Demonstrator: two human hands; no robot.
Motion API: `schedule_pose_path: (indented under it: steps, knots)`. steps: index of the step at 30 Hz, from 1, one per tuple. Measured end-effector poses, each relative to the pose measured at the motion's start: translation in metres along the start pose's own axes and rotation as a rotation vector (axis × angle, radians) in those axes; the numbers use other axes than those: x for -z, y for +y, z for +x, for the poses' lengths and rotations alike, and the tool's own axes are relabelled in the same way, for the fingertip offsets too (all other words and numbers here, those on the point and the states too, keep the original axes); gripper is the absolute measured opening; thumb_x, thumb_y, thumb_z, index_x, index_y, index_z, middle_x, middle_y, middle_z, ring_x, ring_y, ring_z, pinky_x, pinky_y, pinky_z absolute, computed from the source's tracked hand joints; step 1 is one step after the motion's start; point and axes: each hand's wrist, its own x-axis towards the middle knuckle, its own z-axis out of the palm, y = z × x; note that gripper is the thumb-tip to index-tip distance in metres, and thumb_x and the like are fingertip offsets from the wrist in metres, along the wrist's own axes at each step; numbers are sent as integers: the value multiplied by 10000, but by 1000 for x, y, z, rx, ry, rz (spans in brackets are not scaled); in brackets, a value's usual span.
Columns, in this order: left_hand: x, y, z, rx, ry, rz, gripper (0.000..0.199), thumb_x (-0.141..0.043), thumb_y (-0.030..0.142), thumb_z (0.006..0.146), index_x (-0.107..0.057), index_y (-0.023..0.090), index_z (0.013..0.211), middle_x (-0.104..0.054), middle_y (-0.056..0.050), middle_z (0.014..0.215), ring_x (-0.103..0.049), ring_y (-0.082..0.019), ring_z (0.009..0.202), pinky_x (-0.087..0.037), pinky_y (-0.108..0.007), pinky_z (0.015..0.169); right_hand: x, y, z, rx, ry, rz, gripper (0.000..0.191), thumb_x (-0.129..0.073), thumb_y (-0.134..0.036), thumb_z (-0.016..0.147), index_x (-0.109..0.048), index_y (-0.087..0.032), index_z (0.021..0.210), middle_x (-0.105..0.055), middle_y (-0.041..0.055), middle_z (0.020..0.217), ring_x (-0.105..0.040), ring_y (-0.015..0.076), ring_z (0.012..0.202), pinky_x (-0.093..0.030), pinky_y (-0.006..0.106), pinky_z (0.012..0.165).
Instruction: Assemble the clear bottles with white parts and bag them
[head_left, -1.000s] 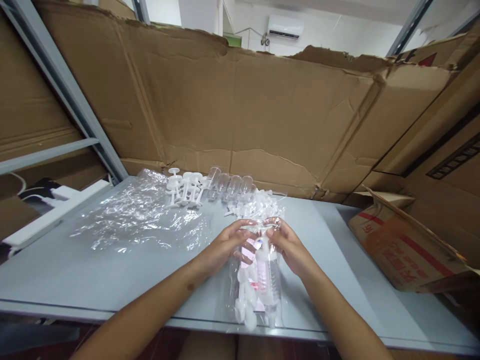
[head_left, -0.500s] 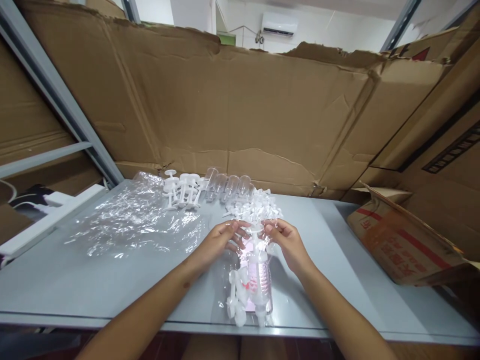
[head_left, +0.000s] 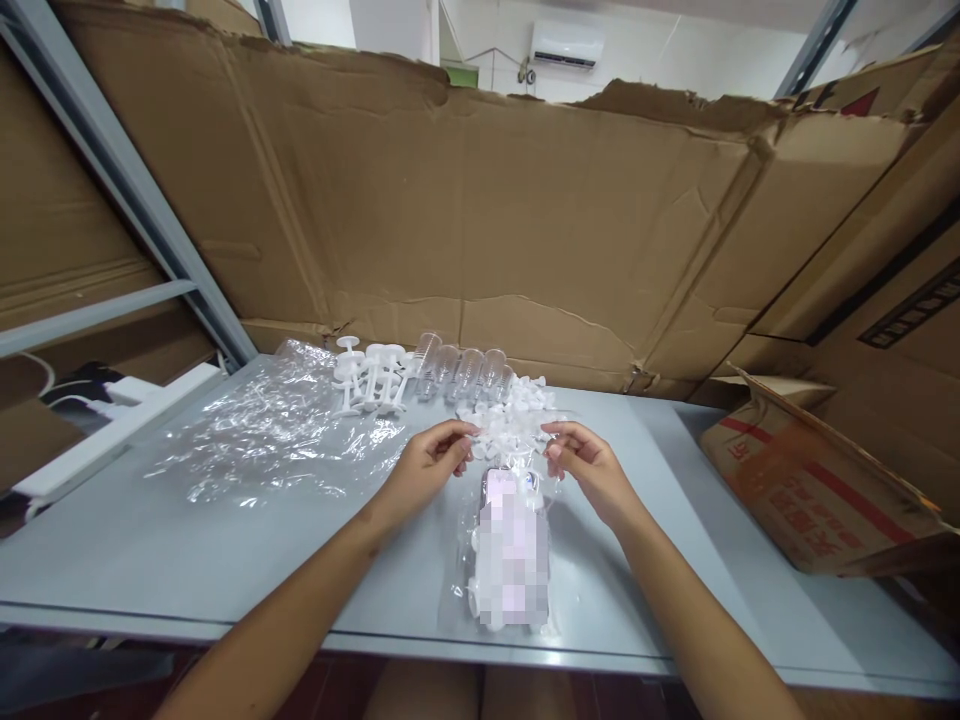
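Clear plastic bag (head_left: 510,560) of small white plastic parts, flat on the grey table (head_left: 112,560) between both hands.

Its top edge is pinched by the left hand (head_left: 429,462) and right hand (head_left: 589,468), fingers narrowed on the film; its lower end lies near the table's front edge. Just beyond the hands sit loose white plastic caps (head_left: 510,415); bare table spreads outward of each hand.
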Motion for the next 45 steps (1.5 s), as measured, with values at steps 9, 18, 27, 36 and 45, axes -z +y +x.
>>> schedule_pose_path:
  steps: [9, 18, 27, 36, 45]
  knots:
    - [3, 3, -2, -210, 34, 60, 165, -508, 226, 818, -658, 198, 881, -601, -28, 829, -555, -141, 781, -426, -270, 764, 4, -2, 0, -27, 13, 123, 113, -641, -256, 705, -688, -229, 804, -572, -9, 646, -488, 110, 551, -386, 261, 529]
    - [8, 10, -4, -242, -39, 12, 169, -477, 170, 821, -636, 186, 765, -569, -22, 784, -532, -133, 755, -409, -266, 738, 5, 0, -1, 103, -60, 90, 202, -494, -123, 736, -665, -213, 680, -560, -3, 702, -505, 105, 569, -357, 264, 535]
    - [9, 9, -3, -210, -71, -29, 169, -474, 136, 798, -632, 171, 752, -568, -25, 772, -550, -126, 689, -434, -254, 622, 10, 2, 1, 150, -83, -8, 204, -488, -160, 761, -684, -197, 719, -593, 30, 714, -509, 136, 601, -352, 285, 538]
    - [6, 7, -2, 4, -26, -170, 351, -588, 368, 766, -479, 217, 1064, -568, -27, 914, -629, -150, 672, -493, -289, 623, 7, -6, -2, 159, -14, -200, 127, -626, -315, 746, -672, -206, 791, -595, 30, 718, -519, 141, 624, -400, 284, 558]
    - [-9, 2, -5, 440, -300, -406, 429, -582, 422, 769, -564, 158, 1106, -606, -142, 1105, -635, -212, 843, -501, -339, 743, 8, 2, -1, 193, -42, -233, 112, -633, -285, 755, -648, -221, 846, -556, 37, 825, -489, 145, 687, -411, 285, 596]
